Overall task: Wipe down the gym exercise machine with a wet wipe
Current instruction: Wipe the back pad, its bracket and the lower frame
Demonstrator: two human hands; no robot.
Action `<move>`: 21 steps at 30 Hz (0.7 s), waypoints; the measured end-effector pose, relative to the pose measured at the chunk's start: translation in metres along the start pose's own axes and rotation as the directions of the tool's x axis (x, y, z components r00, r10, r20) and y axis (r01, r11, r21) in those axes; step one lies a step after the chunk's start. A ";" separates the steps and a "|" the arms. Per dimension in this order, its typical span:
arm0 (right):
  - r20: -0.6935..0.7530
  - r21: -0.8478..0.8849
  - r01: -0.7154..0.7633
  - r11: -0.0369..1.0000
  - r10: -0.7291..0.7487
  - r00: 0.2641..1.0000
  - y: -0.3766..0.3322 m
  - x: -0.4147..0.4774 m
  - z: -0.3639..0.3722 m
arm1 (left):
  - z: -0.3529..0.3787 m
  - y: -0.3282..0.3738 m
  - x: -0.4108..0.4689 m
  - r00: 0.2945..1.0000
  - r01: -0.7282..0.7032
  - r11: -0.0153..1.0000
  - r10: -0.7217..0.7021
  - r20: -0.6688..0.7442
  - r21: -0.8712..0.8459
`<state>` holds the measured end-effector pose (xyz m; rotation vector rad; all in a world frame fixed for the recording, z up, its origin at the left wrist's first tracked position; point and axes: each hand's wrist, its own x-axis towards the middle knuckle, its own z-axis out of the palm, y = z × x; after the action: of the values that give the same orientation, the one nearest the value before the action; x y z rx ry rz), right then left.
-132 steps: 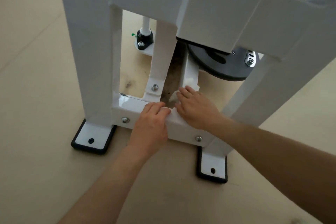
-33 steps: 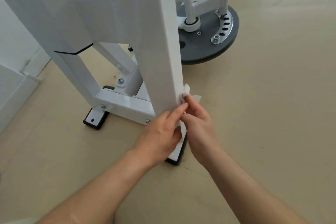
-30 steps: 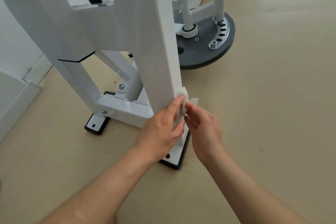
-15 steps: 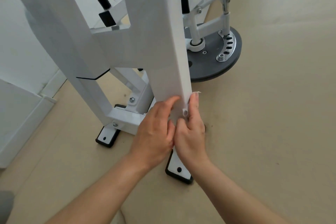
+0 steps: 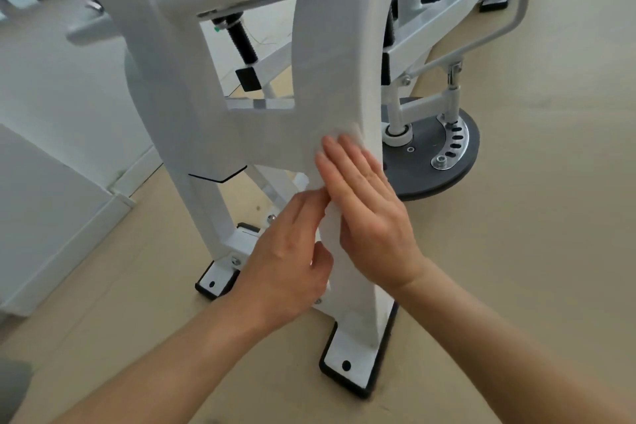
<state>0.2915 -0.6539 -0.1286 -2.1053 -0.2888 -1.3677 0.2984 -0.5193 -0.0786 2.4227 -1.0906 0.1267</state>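
Beige floor (image 5: 537,251), white wall far left. White metal gym machine frame (image 5: 165,62) stands on it. Right hand (image 5: 368,213) lies flat, fingers straight, pressing a thin white wet wipe (image 5: 346,131) onto the frame's white upright post (image 5: 337,62). The post's long axis runs up from the fingertips, so the next stroke is probably upward. Left hand (image 5: 285,262) is just beside it, lower left, fingers curled at the post edge; can't tell whether they pinch the wipe. No containers.

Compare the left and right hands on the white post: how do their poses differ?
The right hand lies flat, fingers straight, pressing the wet wipe against the white post; the left hand has curled fingers and seems to pinch the wipe's lower edge. The right hand reaches higher up the post; the left hand sits lower, at its left edge. Both are bare and touch the same post.
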 end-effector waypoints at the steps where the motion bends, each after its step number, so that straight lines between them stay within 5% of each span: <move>1: 0.094 -0.132 0.153 0.979 -0.141 0.986 0.008 0.016 -0.002 | -0.004 -0.001 -0.003 1.000 0.004 1.000 -0.004 0.003 0.011; 5: 0.490 -0.399 0.514 0.759 -0.298 0.819 0.022 0.025 -0.005 | -0.027 -0.016 -0.015 0.999 -0.035 0.992 0.032 0.029 0.124; 10: 0.867 -0.275 0.785 0.554 -0.209 0.452 0.019 -0.025 -0.011 | -0.048 -0.029 -0.036 0.951 -0.210 0.895 0.092 0.296 0.395; 12: 0.873 -0.275 0.790 0.547 -0.202 0.444 0.020 -0.009 -0.016 | -0.056 -0.034 -0.043 0.879 -0.320 0.844 0.095 0.468 0.431; 16: 0.794 -0.357 0.699 0.620 -0.192 0.576 0.014 0.032 -0.016 | -0.065 -0.049 -0.047 0.770 -0.399 0.796 0.021 0.638 0.455; 21: 0.930 -0.268 0.818 0.510 -0.083 0.357 -0.002 -0.013 -0.002 | -0.053 -0.093 -0.074 0.707 -0.299 0.839 -0.124 0.696 0.454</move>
<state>0.2834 -0.6515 -0.1383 -3.5565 -1.0580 -0.5253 0.3214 -0.3912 -0.0883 3.0280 -1.6948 -0.6164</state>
